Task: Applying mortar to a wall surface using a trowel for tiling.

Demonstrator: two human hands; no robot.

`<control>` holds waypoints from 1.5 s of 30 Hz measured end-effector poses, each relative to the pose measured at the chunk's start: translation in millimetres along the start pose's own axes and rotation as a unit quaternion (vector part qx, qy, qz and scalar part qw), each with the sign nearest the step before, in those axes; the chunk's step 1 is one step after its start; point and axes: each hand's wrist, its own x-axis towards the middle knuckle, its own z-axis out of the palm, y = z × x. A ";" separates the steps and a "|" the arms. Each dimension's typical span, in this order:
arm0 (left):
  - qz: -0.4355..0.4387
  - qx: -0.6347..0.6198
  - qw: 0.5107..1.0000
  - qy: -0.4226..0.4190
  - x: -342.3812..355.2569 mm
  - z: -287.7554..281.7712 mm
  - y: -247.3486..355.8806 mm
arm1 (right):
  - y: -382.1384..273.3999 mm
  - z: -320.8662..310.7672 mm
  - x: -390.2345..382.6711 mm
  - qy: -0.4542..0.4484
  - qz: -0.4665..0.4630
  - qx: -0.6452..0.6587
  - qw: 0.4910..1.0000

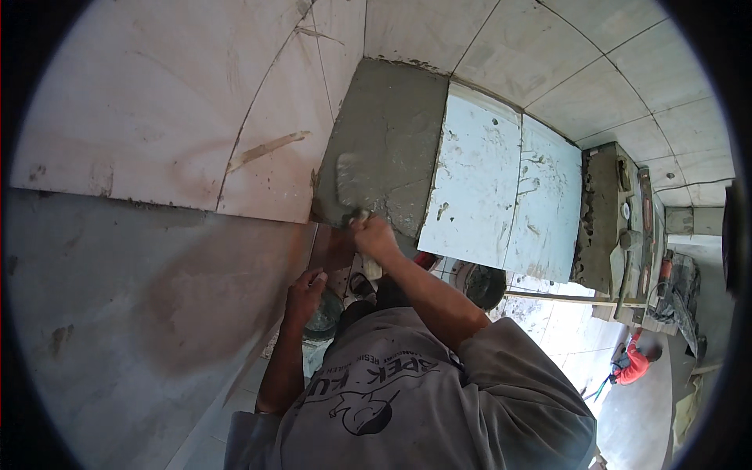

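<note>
My right hand (377,239) grips the handle of a flat trowel (346,178), whose blade lies on grey wet mortar (392,117) spread over the ledge between a tiled wall and two pale tiles (474,172). Lower left, my left hand (307,291) has its fingers curled near a reddish-brown panel (333,247) below the ledge; whether it grips anything is unclear. Just under that hand is a dark bucket (321,317), partly hidden by my arm and body.
A second bucket (486,288) stands below the pale tiles. Hand tools (630,243) lie on the mortared block at right. A person in a red top (634,364) is farther off at lower right. Tiled walls (568,55) enclose the ledge.
</note>
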 end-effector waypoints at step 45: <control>-0.024 0.071 0.997 -0.005 -58.8 9.7 -30.5 | 27.0 7.4 -126.7 -0.130 -0.100 -0.140 0.977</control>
